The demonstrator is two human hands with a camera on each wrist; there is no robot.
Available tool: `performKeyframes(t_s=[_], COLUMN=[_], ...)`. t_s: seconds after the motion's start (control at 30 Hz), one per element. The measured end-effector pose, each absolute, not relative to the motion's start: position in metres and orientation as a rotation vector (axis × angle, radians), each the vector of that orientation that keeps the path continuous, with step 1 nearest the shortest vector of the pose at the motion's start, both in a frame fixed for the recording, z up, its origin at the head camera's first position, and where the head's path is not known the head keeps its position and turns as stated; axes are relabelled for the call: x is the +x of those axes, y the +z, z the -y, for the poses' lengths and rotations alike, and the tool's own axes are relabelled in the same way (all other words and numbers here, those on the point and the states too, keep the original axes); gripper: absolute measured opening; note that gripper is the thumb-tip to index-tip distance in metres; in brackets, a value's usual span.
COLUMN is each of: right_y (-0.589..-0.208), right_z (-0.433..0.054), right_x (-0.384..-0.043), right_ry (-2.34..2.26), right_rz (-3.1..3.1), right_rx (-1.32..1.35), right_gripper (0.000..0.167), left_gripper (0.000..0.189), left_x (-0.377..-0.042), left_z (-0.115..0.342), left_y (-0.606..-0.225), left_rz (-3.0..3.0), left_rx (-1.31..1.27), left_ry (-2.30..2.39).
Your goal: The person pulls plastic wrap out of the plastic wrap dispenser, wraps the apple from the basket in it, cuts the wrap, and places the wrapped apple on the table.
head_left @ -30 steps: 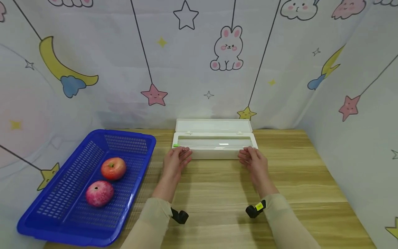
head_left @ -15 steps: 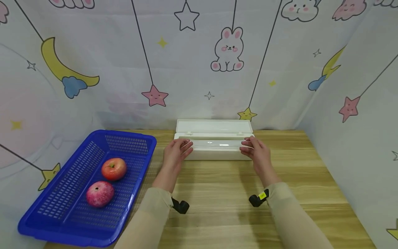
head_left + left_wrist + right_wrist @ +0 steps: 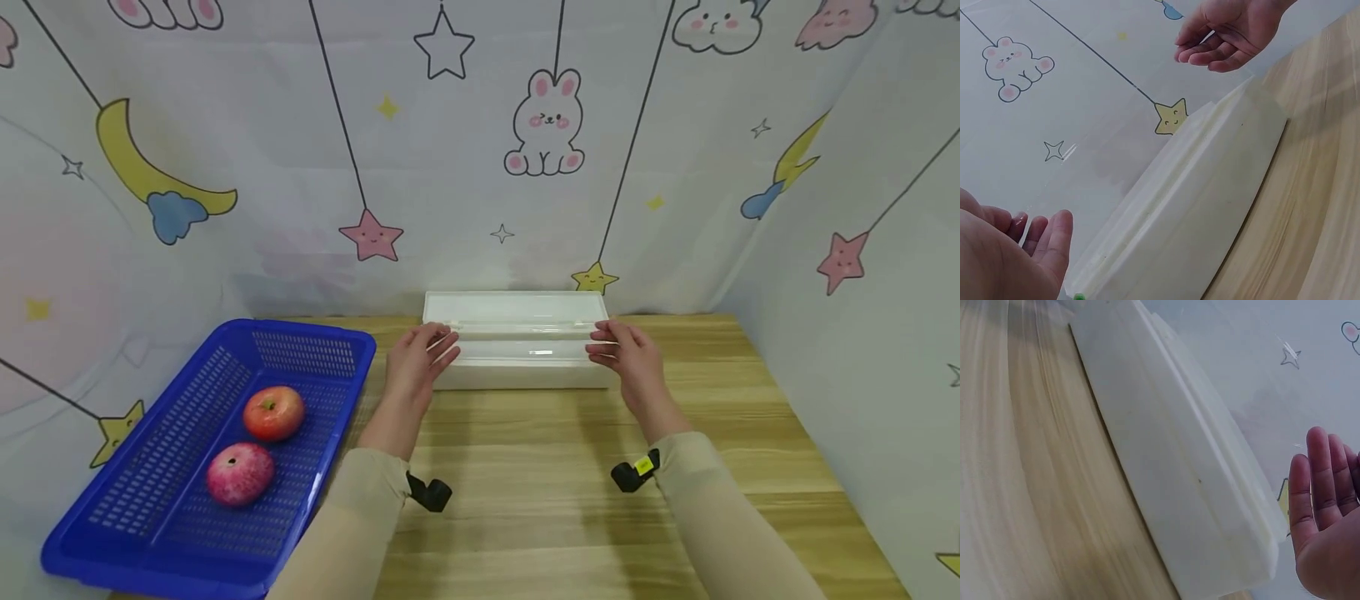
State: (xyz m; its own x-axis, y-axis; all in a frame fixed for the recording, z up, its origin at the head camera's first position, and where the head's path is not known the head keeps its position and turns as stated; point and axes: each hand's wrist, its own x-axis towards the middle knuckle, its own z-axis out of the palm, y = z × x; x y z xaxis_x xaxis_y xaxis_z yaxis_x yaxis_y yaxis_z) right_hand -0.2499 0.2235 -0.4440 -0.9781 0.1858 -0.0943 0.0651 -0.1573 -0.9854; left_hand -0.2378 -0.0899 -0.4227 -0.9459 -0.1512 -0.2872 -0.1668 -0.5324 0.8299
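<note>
A long white cling film dispenser [image 3: 521,378] lies on the table by the back wall, its lid [image 3: 517,306] tipped back. Between my hands stretches a clear sheet of cling film [image 3: 525,330], marked by thin glints. At its left corner my left hand [image 3: 411,367] pinches the film between thumb and forefinger, other fingers spread. My right hand [image 3: 633,364] pinches the opposite corner. Both hands are raised above the dispenser's front. In the left wrist view, film [image 3: 1069,152] spans from the near hand, and a bit of green shows at the dispenser's end.
To the left stands a blue plastic basket [image 3: 318,492] with a red apple [image 3: 274,413] and a mottled pink-red round fruit [image 3: 240,473] in it. Wood-grain table [image 3: 517,500] lies in front of the dispenser. Printed cloth walls [image 3: 465,192] close off the back and sides.
Both hands have risen from the dispenser's front edge and moved slightly apart, drawing the film up. The film's edge now shows across the lid. Basket and fruit have stayed put.
</note>
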Motion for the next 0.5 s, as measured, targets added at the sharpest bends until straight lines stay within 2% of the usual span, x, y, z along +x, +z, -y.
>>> performKeyframes(t_s=[0.13,0.5], right_y=[-0.437,-0.412], right_z=[-0.224,-0.228], right_x=[-0.25,-0.249], right_ry=[2.267,2.253], right_rz=[2.015,1.965], right_rx=[-0.255,-0.084], right_gripper=[0.039,0.034], left_gripper=[0.013,0.021], left_x=[-0.236,-0.234], left_z=[0.091,0.095], left_y=[-0.415,-0.389], left_rz=[-1.542,-1.617], left_rx=[-0.49,-0.355], left_ry=[2.703,2.701])
